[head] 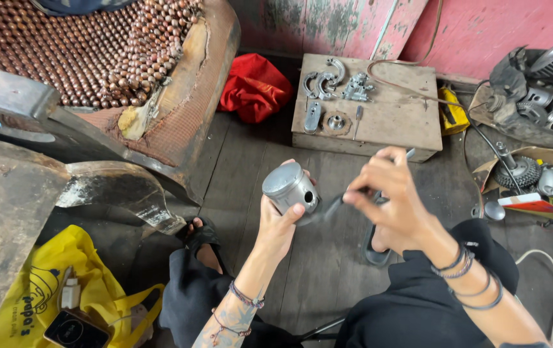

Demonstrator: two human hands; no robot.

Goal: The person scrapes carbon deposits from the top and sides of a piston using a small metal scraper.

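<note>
Left hand [278, 222] gripped a metal piston [290, 187] at frame centre, fingers wrapped round its skirt, crown tilted up-left. Right hand [389, 193] was pinched closed on a thin dark tool [333, 207], blurred, tip just beside the piston's side hole. Bare plank floor [250, 161] lay open directly above the hands, up to the near edge of a wooden box [392, 119] at upper centre carrying small metal parts [331, 84]. Red cloth [254, 87] sat left of the box. Beaded seat [96, 51] filled upper left, its edge well apart from the hands. Yellow bag [64, 283] lower left; engine parts pile [537, 84] along right edge.
</note>
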